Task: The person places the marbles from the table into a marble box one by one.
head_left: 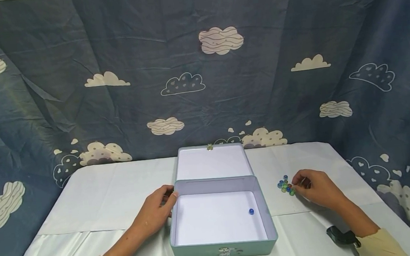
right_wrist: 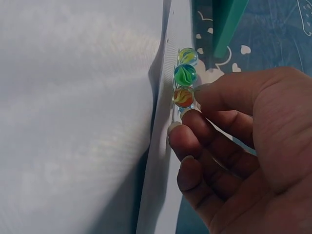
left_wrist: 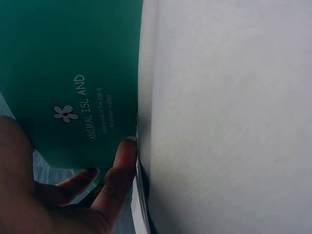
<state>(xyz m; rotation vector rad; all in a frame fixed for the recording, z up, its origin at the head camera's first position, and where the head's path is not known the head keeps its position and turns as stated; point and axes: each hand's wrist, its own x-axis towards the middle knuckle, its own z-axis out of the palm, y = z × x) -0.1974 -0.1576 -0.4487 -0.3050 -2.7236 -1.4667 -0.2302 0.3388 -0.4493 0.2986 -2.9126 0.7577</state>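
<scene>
A green tin box (head_left: 223, 249) stands with its hinged lid (head_left: 213, 162) tipped back behind it. One blue marble (head_left: 251, 211) lies inside, towards the right wall. My left hand (head_left: 158, 208) holds the box's left side near the back corner, its fingers against the printed green outer wall (left_wrist: 92, 63) low down. To the right of the box, several glass marbles (head_left: 284, 184) sit in a cluster on the table. My right hand (head_left: 316, 186) is at the cluster's right edge, thumb and index fingertips pinching an orange-and-yellow marble (right_wrist: 184, 97).
A white cloth covers the table (head_left: 115, 184); a seam or fold runs across it. Behind and at both sides hangs a dark blue curtain (head_left: 139, 48) with cloud prints. A green marble (right_wrist: 185, 75) and a clear yellow-swirled marble (right_wrist: 187, 56) are right beside the pinched one.
</scene>
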